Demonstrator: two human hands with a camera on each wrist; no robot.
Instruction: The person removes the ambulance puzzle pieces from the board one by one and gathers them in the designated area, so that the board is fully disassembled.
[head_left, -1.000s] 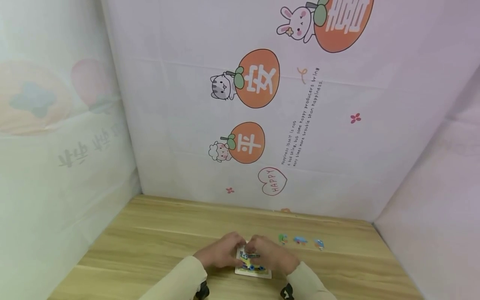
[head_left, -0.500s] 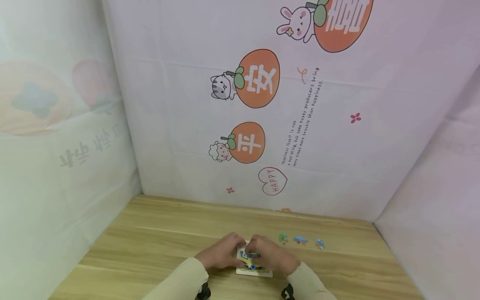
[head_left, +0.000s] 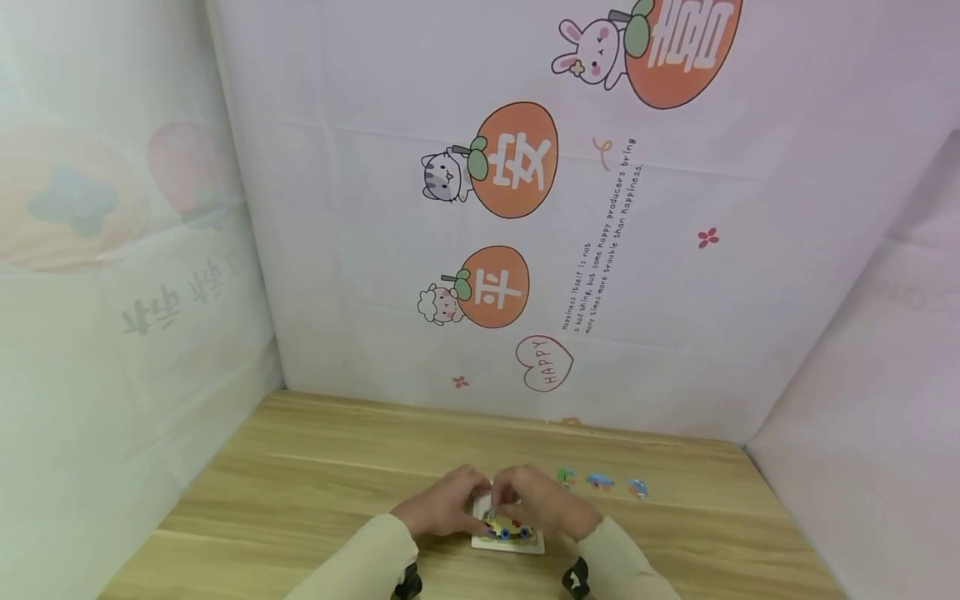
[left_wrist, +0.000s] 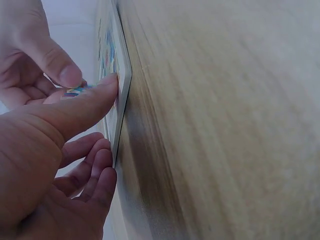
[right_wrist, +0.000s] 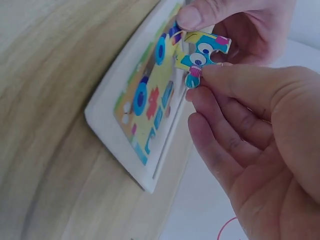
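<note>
"One thing first: what's nearest to us?"

"Our left hand (head_left: 444,504) holds the board (right_wrist: 102,117), thumb on top and fingers bent by its edge. Our right hand (head_left: 542,503) pinches a small piece (right_wrist: 204,49) with thumb and finger."

"What could go wrong for us?"

"We think the piece could slip and drop, because we hold just a little bit of it. If our left thumb lets go, the board might slide."

"How does the piece look?"

"Blue and yellow, with pink bits and two big eyes. It's right by the board's face, but we can't tell if they touch."

"And farther off?"

"We see three loose pieces (head_left: 601,481) on the table (head_left: 337,450), then a white wall (head_left: 360,250)."
</note>
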